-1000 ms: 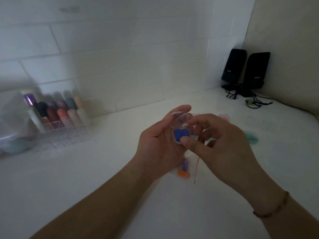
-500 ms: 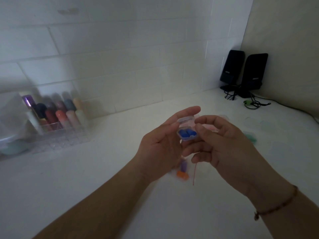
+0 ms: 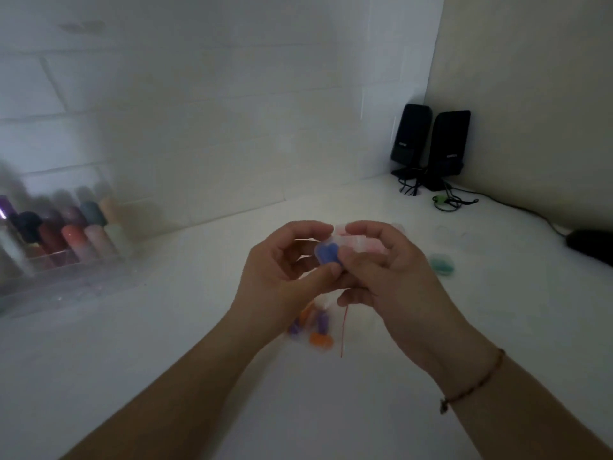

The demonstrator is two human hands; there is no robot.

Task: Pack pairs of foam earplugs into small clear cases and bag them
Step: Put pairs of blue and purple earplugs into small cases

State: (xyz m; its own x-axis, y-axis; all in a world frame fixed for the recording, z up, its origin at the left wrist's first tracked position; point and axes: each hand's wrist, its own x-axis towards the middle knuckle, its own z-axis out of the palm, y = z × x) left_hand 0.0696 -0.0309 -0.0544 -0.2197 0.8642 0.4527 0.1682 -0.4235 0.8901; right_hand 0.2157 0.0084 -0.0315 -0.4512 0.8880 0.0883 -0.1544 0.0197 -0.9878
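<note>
Both hands meet above the white counter and pinch a small clear case [image 3: 326, 254] with blue foam earplugs inside. My left hand [image 3: 282, 277] grips it from the left with thumb below and fingers on top. My right hand [image 3: 388, 277] presses it from the right with thumb and forefinger. The lid looks down on the case. Under my hands lies a clear bag [image 3: 315, 330] with a red strip, holding orange and purple earplugs. A pink case [image 3: 358, 239] shows behind my right fingers.
A teal earplug case [image 3: 441, 263] lies on the counter to the right. A clear organiser [image 3: 63, 257] with coloured bottles stands at the left by the tiled wall. Two black speakers [image 3: 431, 147] with cables fill the back right corner; a dark object [image 3: 590, 242] sits at the right edge.
The case's lid, up a second ago, has come down over the blue earplugs. Both hands rose slightly and closed in on the case.
</note>
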